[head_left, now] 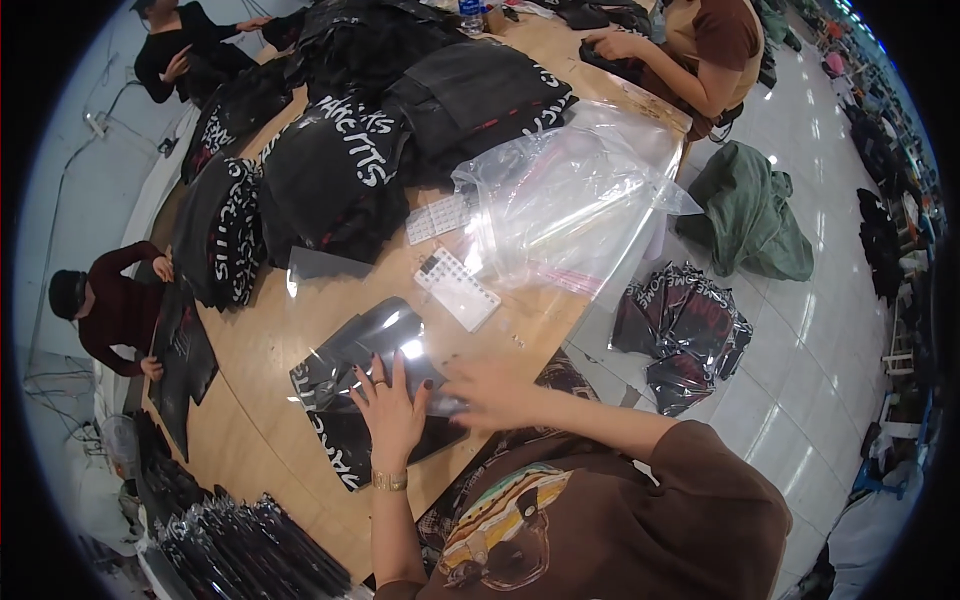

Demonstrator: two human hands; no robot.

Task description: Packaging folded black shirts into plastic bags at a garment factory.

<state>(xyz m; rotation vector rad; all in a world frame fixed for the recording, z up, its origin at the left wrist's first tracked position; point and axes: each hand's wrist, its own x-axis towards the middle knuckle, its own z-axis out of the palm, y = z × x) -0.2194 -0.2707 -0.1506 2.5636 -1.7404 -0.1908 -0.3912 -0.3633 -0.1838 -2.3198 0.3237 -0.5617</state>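
Below me on the table lies a folded black garment [337, 440] with white lettering along its left edge. A shiny clear plastic sheet or bag [400, 330] covers its upper part; I cannot tell whether the garment is inside it. My left hand [390, 410], fingers spread, presses flat on the plastic and garment. At the right edge of the garment is my right hand [490, 395], its fingers smeared by motion. Beyond the garment lies a white sheet of small stickers [457, 290], with another sticker sheet [440, 220] behind it.
A pile of clear plastic bags [570, 200] spreads at the right. Stacks of black garments [335, 175] stand farther back. Packed garments lie in a row [250, 550] at lower left and in a heap [680, 335] at right, near a green sack [745, 210]. Several people work around the table [240, 370].
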